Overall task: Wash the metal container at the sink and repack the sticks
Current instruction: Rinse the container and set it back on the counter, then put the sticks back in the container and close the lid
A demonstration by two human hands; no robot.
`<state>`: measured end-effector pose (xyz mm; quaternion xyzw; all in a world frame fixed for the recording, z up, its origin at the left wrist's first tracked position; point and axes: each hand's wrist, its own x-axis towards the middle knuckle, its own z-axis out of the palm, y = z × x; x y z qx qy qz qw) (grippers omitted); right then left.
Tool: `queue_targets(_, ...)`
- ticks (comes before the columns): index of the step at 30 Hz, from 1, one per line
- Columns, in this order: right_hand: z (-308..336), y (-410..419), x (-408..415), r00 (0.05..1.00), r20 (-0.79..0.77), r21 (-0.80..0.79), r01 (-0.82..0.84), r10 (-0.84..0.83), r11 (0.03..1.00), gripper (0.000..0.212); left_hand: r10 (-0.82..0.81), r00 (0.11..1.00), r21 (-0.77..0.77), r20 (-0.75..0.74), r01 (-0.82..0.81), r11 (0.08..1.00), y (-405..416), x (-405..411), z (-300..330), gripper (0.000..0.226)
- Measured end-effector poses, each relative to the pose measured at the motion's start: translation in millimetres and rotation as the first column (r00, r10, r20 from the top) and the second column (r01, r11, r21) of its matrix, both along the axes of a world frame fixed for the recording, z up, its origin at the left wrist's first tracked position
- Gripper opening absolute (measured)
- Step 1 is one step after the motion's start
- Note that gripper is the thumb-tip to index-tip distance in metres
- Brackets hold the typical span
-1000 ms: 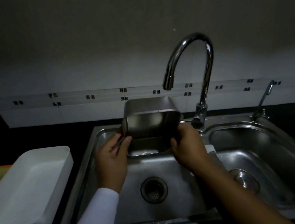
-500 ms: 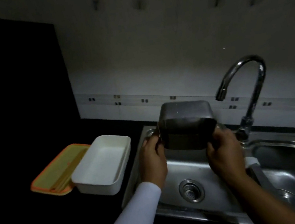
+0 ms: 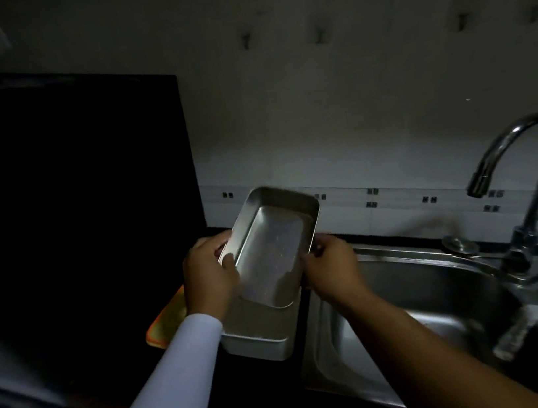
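Both hands hold the rectangular metal container [image 3: 272, 248], tilted with its open side toward me, above the white plastic tray [image 3: 262, 338] on the dark counter left of the sink. My left hand [image 3: 207, 278] grips its left rim; my right hand [image 3: 330, 269] grips its right rim. The container's near end dips into the white tray. An orange-rimmed lid or tray [image 3: 165, 324] lies behind my left wrist, mostly hidden; the sticks in it cannot be seen now.
A steel double sink [image 3: 413, 308] lies to the right, with a curved chrome faucet [image 3: 535, 187] at its back. A pale cloth [image 3: 526, 323] hangs on the divider between the basins. A dark panel [image 3: 69, 197] fills the left. The room is dim.
The container has moved left from over the sink basin to above the white tray and turned from bottom-up to open side facing me. My view has swung left.
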<state>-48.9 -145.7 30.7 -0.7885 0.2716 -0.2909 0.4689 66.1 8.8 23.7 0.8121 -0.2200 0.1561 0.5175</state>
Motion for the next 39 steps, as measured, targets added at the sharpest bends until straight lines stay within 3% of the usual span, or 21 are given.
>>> queue_targets(5,-29.6,3.5,13.9,0.985,-0.165,0.051,-0.044,0.052,0.998,0.015,0.033,0.995,0.098,-0.092,-0.023,0.995,20.0,-0.5,-25.8,0.038)
queue_targets(10,-45.9,0.4,18.0,0.965,-0.259,-0.06,-0.054,0.037,0.997,0.022,-0.024,0.986,0.157,-0.168,0.051,0.986,28.8,0.2,-39.2,0.037)
queue_targets(13,-53.8,-0.9,21.8,0.95,-0.309,-0.107,-0.08,0.044,0.991,0.014,-0.026,0.98,0.235,-0.196,0.073,0.969,32.5,7.1,-50.3,0.043)
queue_targets(18,-56.6,6.0,19.6,0.914,-0.406,-0.239,-0.101,-0.005,0.966,0.018,0.034,0.99,0.391,-0.138,0.023,0.92,36.1,4.4,-59.6,0.039)
queue_targets(22,-62.9,11.7,19.6,0.888,-0.459,-0.306,-0.126,-0.03,0.944,0.019,0.049,0.981,0.427,-0.186,0.036,0.904,36.2,-3.5,-64.7,0.028)
queue_targets(32,-73.9,20.3,14.7,0.871,-0.48,-0.391,-0.104,-0.105,0.915,0.028,0.018,0.999,0.687,-0.05,0.021,0.726,34.1,-10.5,-61.1,0.04)
queue_targets(34,-74.3,14.6,15.1,0.863,-0.502,-0.37,-0.152,-0.059,0.917,0.03,-0.016,0.999,0.682,-0.031,0.033,0.731,34.2,-4.9,-64.8,0.037)
queue_targets(36,-74.1,10.8,9.4,0.867,-0.497,-0.305,-0.218,0.041,0.927,0.039,-0.038,0.997,0.581,-0.067,0.07,0.811,37.3,2.6,-68.8,0.03)
queue_targets(39,-81.5,7.9,-14.6,0.916,-0.395,-0.196,-0.157,0.069,0.968,0.045,0.083,0.996,0.532,-0.043,-0.047,0.845,45.8,21.6,-69.4,0.032)
